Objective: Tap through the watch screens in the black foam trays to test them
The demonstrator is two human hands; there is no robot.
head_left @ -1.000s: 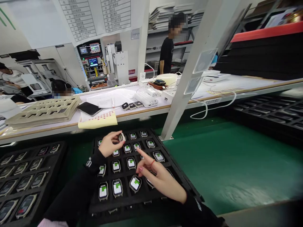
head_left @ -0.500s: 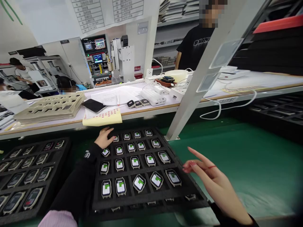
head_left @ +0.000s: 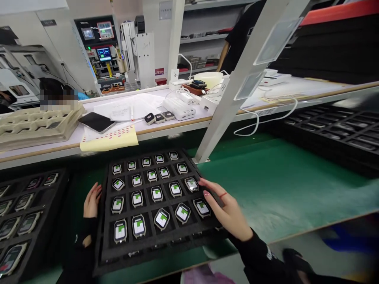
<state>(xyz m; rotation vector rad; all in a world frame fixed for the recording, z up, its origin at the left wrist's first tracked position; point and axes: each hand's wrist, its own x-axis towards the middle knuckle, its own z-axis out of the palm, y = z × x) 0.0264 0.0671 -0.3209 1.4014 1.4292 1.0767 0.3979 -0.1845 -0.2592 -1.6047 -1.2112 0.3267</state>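
A black foam tray (head_left: pixel 148 247) lies on the green bench, its compartments holding rows of smartwatches with lit white-and-green screens. It rests on another tray whose watches peek out along the front. My left hand (head_left: pixel 92 200) is at the tray's left side, fingers stretched along the edge. At the right edge is my right hand (head_left: pixel 227 209), its fingers extended and thumb apart, fingertips beside a smartwatch (head_left: pixel 192 184). Whether the right fingertips touch that watch or only the tray rim, I cannot tell. A smartwatch (head_left: pixel 118 184) near the left edge sits turned in its compartment.
Another watch tray (head_left: pixel 56 197) stands on the left, and more trays (head_left: pixel 331 130) lie at the far right. A slanted metal post (head_left: pixel 219 106) rises behind the tray. The shelf above holds a phone (head_left: pixel 97 122), papers, small watches and a white charger (head_left: pixel 179 108).
My left hand has moved from the tray's upper left watches down to its left side. My right hand has come in to the right edge. The head view has shifted.
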